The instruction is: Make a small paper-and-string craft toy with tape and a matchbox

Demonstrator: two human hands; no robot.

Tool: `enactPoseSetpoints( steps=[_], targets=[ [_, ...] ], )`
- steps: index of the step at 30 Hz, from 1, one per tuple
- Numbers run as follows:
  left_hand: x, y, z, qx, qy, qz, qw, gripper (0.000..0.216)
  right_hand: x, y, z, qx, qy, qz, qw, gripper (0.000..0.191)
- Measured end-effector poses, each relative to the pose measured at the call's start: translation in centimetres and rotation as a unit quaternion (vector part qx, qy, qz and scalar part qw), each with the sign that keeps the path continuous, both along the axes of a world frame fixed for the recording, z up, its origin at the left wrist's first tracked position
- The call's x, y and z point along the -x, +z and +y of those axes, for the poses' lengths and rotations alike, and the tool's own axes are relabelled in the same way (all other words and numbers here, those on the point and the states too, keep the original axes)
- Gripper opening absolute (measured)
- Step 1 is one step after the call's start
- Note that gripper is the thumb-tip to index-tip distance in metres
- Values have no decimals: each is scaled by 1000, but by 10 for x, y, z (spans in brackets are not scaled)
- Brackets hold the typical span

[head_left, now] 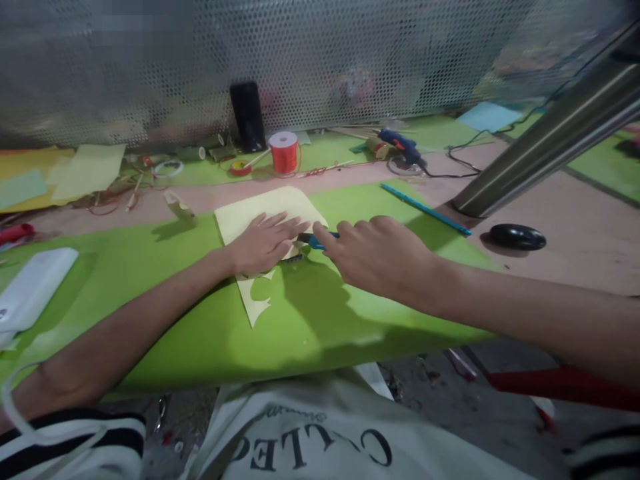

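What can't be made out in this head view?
All in the head view:
- Part of the cream paper: hidden under the left hand.
- Most of the blue tool: hidden inside the right hand.
- The far end of the white device: cut off by the left edge.
- Shapes beyond the perforated mesh: blurred by it.

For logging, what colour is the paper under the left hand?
Paper: pale yellow, clearest in the head view.

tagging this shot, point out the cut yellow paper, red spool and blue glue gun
Cut yellow paper (273, 201): head view, far part
Red spool (285, 159): head view, wound side
Blue glue gun (403, 146): head view, body
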State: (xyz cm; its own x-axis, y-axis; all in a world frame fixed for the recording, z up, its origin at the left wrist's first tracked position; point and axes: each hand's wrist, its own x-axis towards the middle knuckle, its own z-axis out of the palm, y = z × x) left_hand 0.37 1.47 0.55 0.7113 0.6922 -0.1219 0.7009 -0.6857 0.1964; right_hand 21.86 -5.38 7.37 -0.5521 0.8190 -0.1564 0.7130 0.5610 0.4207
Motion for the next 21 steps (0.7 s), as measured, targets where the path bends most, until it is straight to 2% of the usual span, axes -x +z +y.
enactPoseSetpoints(
  steps=[12,16,21],
  targets=[
    [-6,8,-16,-33,80,39,995,59,4,-4,3,-5,0,8,1000,47],
    [-1,11,-17,-26,81,46,995,61,6,-7,4,-9,9,16,1000,47],
    [10,12,-13,18,48,50,997,70,7,-10,5,-15,15,19,1000,46]
  ],
)
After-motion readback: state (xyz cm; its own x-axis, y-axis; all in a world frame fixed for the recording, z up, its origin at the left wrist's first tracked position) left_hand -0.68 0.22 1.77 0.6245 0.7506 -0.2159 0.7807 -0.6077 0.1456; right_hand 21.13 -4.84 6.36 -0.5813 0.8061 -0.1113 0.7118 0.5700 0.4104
